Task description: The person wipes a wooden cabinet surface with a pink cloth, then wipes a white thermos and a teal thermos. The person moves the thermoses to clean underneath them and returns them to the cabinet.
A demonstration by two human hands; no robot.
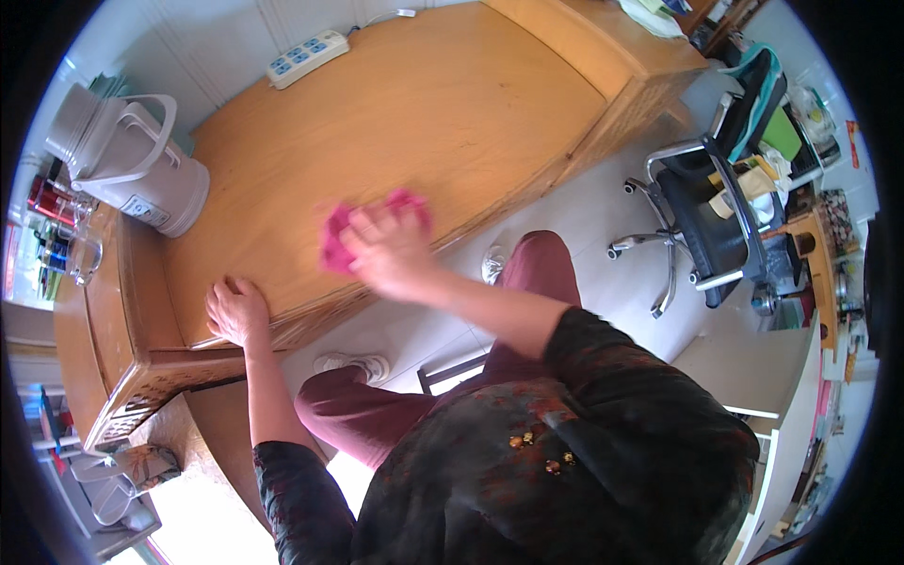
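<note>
My right hand (388, 251) presses a crumpled pink cloth (339, 244) onto the wooden desk top (417, 120), close to its front edge. Hand and cloth are both blurred. Pink folds stick out to the left of my fingers and above them; the rest of the cloth lies hidden under the palm. My left hand (238, 311) rests flat at the desk's front left corner, fingers slightly spread, holding nothing.
A grey thermos jug (134, 162) stands at the desk's left end. Against the wall lies a white power strip (309, 58) with several sockets. A black office chair (713, 205) with chrome arms, loaded with bags and cloths, is on the right. Glass cups (85, 254) stand at far left.
</note>
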